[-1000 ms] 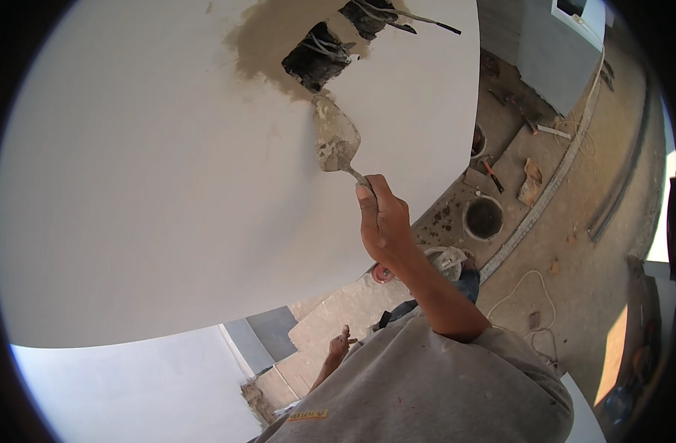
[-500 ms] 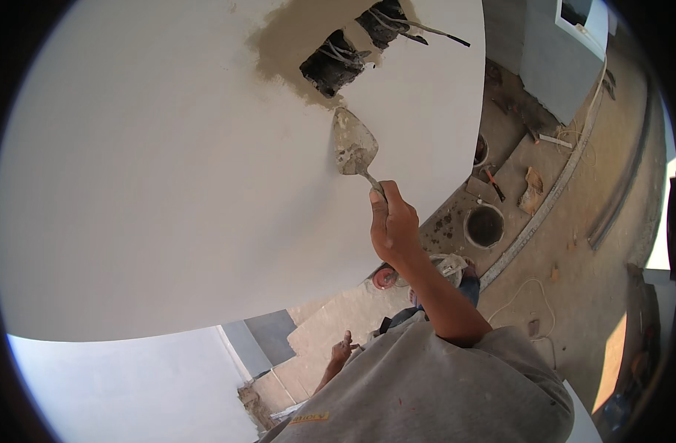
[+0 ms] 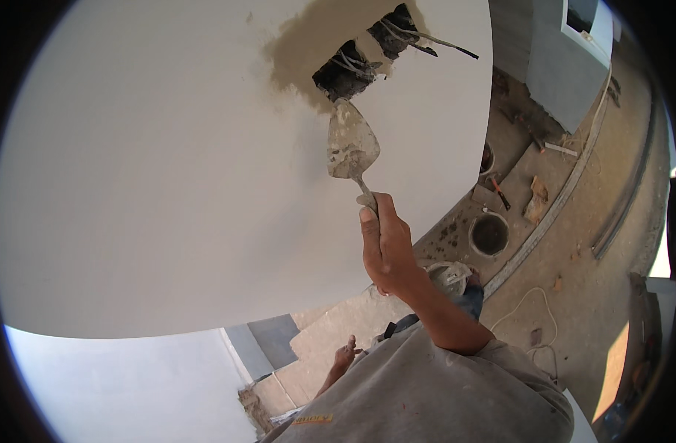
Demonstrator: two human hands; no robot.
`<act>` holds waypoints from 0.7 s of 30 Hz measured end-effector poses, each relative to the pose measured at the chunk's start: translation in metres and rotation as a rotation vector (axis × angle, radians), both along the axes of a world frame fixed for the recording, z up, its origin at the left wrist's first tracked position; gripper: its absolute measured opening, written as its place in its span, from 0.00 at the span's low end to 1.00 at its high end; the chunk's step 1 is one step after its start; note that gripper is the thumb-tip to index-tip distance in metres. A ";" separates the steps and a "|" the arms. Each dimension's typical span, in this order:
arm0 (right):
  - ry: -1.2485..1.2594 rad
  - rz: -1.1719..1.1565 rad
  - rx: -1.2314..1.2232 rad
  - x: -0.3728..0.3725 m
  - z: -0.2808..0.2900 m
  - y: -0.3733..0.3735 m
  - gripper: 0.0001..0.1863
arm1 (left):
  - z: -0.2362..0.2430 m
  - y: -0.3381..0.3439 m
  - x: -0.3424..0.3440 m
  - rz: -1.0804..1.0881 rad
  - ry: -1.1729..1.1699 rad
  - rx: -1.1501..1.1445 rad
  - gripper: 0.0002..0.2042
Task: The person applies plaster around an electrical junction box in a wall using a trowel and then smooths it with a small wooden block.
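My right hand (image 3: 388, 247) is wrapped round the handle of a pointed trowel (image 3: 351, 142), its blade dirty with mortar. The blade lies at the white wall (image 3: 160, 177), its tip just below the lower of two dark electrical boxes (image 3: 347, 74). Grey wires hang out of this box and of the upper box (image 3: 394, 33). Damp, tan plaster (image 3: 297, 48) surrounds both. Low by my waist, my left hand (image 3: 345, 354) has its fingers apart, and nothing shows in it.
On the floor to the right stand a bucket (image 3: 490, 233), a hammer (image 3: 500, 192) with an orange part, and a torn brown scrap (image 3: 536, 199). A pale cable (image 3: 552, 317) loops across the floor. Another container (image 3: 448, 277) sits near my feet.
The trowel has shifted slightly up toward the lower box and turned more upright. My right hand has moved a little left with it, while my left hand stays low.
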State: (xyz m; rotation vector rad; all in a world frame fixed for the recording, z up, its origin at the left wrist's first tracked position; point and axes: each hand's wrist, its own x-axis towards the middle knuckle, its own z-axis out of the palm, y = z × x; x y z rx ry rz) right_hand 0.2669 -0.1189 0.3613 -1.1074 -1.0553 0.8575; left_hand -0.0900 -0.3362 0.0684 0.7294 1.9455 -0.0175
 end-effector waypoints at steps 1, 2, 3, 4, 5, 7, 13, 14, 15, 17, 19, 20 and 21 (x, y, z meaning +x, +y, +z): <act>0.000 0.031 0.014 -0.002 0.008 0.007 0.07 | 0.003 0.000 0.001 -0.003 0.007 -0.003 0.52; -0.008 0.049 0.032 0.000 0.017 0.014 0.07 | 0.006 0.007 0.005 -0.020 0.006 -0.002 0.52; -0.023 0.056 0.077 0.001 0.024 0.017 0.07 | 0.009 0.012 0.008 -0.024 0.012 -0.011 0.52; -0.020 0.057 0.102 0.000 0.029 0.019 0.07 | 0.010 0.010 0.010 -0.019 0.020 -0.021 0.52; -0.017 0.059 0.127 -0.001 0.035 0.020 0.07 | 0.011 0.009 0.011 -0.015 0.027 -0.032 0.52; -0.020 0.062 0.151 -0.003 0.043 0.025 0.07 | 0.010 0.010 0.010 -0.002 0.020 -0.019 0.51; -0.050 0.045 0.093 -0.013 0.036 0.031 0.06 | 0.018 0.012 0.017 -0.018 0.047 -0.049 0.48; -0.049 0.064 0.053 -0.014 0.031 0.028 0.06 | 0.018 0.012 0.018 -0.022 0.054 -0.054 0.48; -0.048 0.082 0.013 -0.014 0.026 0.025 0.06 | 0.018 0.012 0.018 -0.012 0.051 -0.056 0.48; 0.003 0.084 0.029 -0.015 0.017 0.008 0.06 | 0.017 0.006 0.015 0.013 0.049 -0.053 0.48; 0.031 0.072 0.074 -0.012 0.018 0.002 0.07 | 0.015 0.001 0.013 0.001 0.044 -0.037 0.48; 0.034 0.060 0.111 -0.008 0.023 0.001 0.07 | 0.013 0.002 0.012 -0.006 0.041 -0.028 0.48; 0.037 0.048 0.148 -0.004 0.029 0.001 0.07 | 0.010 0.005 0.010 -0.018 0.038 -0.015 0.49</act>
